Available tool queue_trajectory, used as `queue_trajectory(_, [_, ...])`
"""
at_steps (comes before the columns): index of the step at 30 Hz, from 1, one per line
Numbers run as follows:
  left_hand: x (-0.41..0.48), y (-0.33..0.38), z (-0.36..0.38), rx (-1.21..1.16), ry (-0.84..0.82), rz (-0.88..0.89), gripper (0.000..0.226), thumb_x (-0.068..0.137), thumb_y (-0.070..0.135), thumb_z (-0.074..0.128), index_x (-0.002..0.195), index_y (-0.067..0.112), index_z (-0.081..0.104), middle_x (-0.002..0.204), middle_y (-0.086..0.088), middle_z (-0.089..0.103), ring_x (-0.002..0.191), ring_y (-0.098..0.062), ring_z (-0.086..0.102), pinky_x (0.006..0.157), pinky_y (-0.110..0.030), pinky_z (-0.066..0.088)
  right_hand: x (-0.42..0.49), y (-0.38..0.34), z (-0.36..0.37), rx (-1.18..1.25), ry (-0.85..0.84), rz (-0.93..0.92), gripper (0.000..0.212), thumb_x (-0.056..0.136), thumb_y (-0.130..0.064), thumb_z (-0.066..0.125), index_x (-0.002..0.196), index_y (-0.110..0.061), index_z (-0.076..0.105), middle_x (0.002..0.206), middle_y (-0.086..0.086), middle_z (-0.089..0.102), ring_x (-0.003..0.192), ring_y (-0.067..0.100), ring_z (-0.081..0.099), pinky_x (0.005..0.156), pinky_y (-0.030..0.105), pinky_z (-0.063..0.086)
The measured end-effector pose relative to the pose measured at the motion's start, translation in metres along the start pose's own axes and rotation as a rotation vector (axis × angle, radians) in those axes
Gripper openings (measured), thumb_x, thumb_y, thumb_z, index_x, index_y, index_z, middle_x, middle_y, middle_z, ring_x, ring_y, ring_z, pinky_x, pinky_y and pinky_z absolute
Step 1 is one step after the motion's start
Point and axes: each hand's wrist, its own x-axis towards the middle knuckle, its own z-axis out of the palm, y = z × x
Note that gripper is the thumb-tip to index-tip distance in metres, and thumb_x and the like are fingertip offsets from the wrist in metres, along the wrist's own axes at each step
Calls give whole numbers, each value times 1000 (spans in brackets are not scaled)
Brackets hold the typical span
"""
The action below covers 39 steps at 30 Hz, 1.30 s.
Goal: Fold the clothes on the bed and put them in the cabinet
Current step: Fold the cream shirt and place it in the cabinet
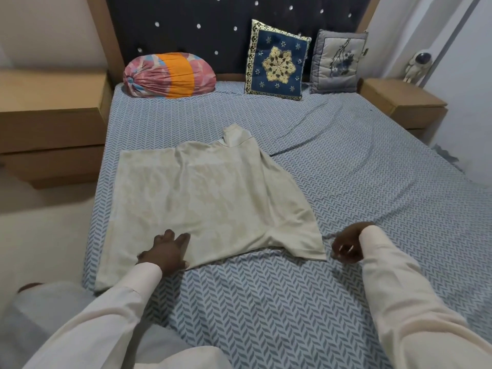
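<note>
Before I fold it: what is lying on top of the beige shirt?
Only the left hand rests on the shirt, near its edge. Anything beneath it is covered.

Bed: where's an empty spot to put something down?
Bare sheet lies right of the shirt and nearer you, between the left hand and right hand. Crowded: the headboard end, with bolster, blue cushion and grey cushion.

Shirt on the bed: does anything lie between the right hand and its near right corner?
Nothing visible does. Only a narrow strip of bare bed sheet separates the right hand from that corner of the shirt. The left hand rests flat on the near hem.
</note>
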Motion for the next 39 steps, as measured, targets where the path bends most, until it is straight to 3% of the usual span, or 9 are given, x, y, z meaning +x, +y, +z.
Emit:
queue_trajectory(4, [12, 16, -19, 58, 20, -19, 70, 82, 48, 62, 142, 34, 27, 139, -7, 30, 131, -35, 29, 100, -51, 43, 23, -41, -8, 72, 519, -179, 25, 74, -27, 63, 70, -2, 65, 54, 12, 59, 50, 22, 56, 54, 23, 47])
queue_trajectory(6, [22, 28, -28, 99, 89, 13, 68, 88, 46, 57, 146, 30, 25, 142, -9, 31, 132, -34, 31, 101, -47, 42, 55, -63, -4, 271, 553, -262, 39, 61, -39, 70, 74, -4, 61, 67, 17, 59, 57, 25, 57, 62, 34, 46])
queue_trajectory(11, [52, 52, -36, 88, 117, 210, 73, 92, 43, 54, 153, 27, 18, 157, -8, 18, 144, -29, 18, 109, -42, 36, 47, -89, 27, 444, 699, -317, 34, 81, -28, 64, 109, -11, 66, 116, 17, 66, 110, 34, 61, 90, 36, 47])
queue_trajectory(16, [91, 61, -44, 158, 51, 236, 103, 80, 61, 63, 155, 31, -1, 163, -7, -6, 150, -31, -8, 119, -49, 15, 52, -65, 27, 609, 884, -168, 46, 80, -43, 57, 109, -8, 66, 117, 22, 64, 110, 42, 59, 91, 43, 46])
queue_trajectory(19, [112, 67, -62, 208, -39, 174, 133, 59, 66, 77, 153, 34, -12, 162, -10, -12, 148, -36, -2, 115, -52, 20, 64, -92, 15, 500, 976, -247, 38, 79, -45, 55, 103, -16, 62, 115, 16, 64, 110, 37, 57, 95, 45, 46])
queue_trajectory(23, [132, 80, -78, 286, -43, 126, 145, 44, 70, 81, 152, 36, -9, 158, -7, 6, 140, -36, 15, 100, -49, 41, 81, -152, -13, 228, 845, -424, 37, 93, -38, 57, 124, -19, 58, 129, 21, 53, 123, 41, 46, 103, 45, 37])
queue_trajectory(27, [157, 80, -89, 168, 5, 73, 137, 53, 72, 77, 154, 33, -8, 151, -1, 17, 130, -34, 29, 92, -43, 49, 89, -189, -36, 232, 738, -422, 28, 74, -46, 61, 93, -27, 68, 112, 14, 65, 115, 38, 56, 100, 45, 44])
queue_trajectory(32, [176, 69, -93, 123, -63, 27, 151, 44, 74, 79, 149, 36, -22, 139, -4, 27, 113, -30, 53, 83, -38, 53, 87, -197, -51, 595, 1049, -167, 49, 83, -42, 49, 117, -8, 58, 124, 22, 59, 119, 40, 53, 103, 48, 37])
queue_trajectory(39, [195, 73, -95, 94, -127, 16, 162, 39, 69, 85, 138, 39, -41, 141, -9, 23, 114, -34, 53, 83, -44, 56, 111, -298, -79, 10, 774, -482, 45, 83, -49, 59, 122, -26, 60, 127, 13, 62, 119, 34, 56, 105, 47, 40])
